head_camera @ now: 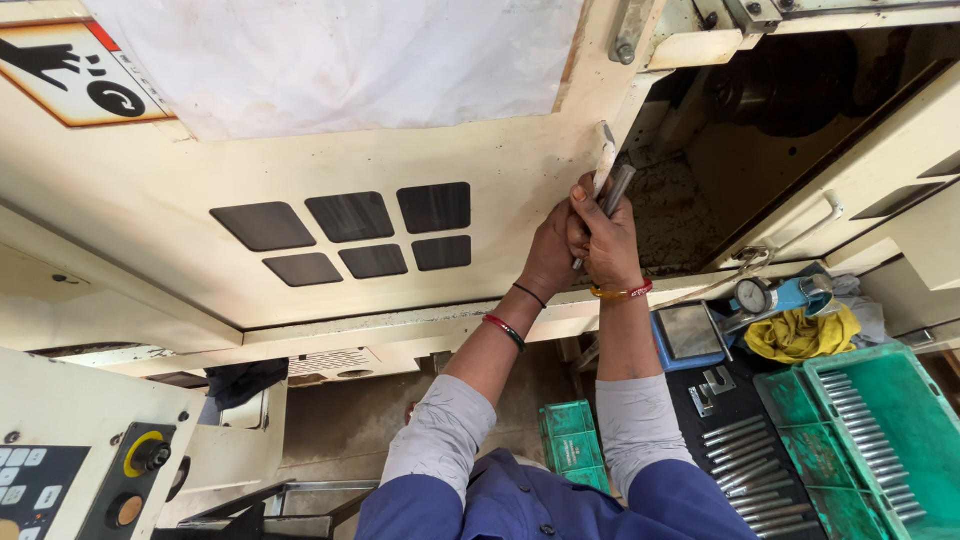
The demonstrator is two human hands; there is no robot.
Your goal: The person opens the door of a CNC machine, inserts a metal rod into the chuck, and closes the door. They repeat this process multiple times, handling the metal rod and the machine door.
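Your fingers (pixel 588 205) on both hands are wrapped tight around a grey metal rod (pixel 612 196), up by the edge of the big cream machine door (pixel 300 160). Your left hand (pixel 550 255) touches your right hand (pixel 605 245). Below, green trays (pixel 880 400) hold rows of metal pins (pixel 745 465). A yellow rag (pixel 795 335) lies near a small round dial gauge (pixel 752 296).

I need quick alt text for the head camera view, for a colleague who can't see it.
Both hands, left hand and right hand, are raised together gripping a grey metal rod at the edge of a cream machine door. Below right, a green plastic tray holds rows of metal pins, beside a yellow cloth.
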